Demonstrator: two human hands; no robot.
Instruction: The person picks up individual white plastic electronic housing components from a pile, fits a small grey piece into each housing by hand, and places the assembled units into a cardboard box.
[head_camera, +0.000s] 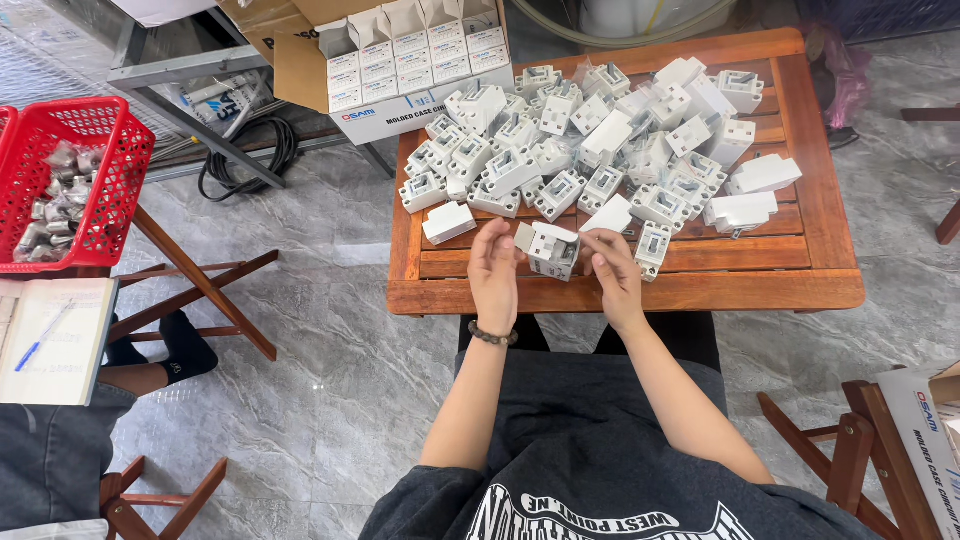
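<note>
Both my hands hold one small white box-shaped electrical breaker (551, 250) over the near edge of a low wooden slatted table (800, 275). My left hand (494, 272), with a dark bead bracelet on its wrist, grips the left side. My right hand (612, 272) grips the right side. Behind them lies a pile of several similar white breakers (590, 140), some in clear plastic wrap. A single white breaker (448, 222) sits just left of my left hand.
An open cardboard carton of small white boxes (415, 60) stands at the table's far left. A red plastic basket of wrapped parts (70, 180) sits on a stand at left, beside a notebook with a blue pen (50, 340) and another person's leg (150, 375). A black cable coil (250, 160) lies on the tiled floor.
</note>
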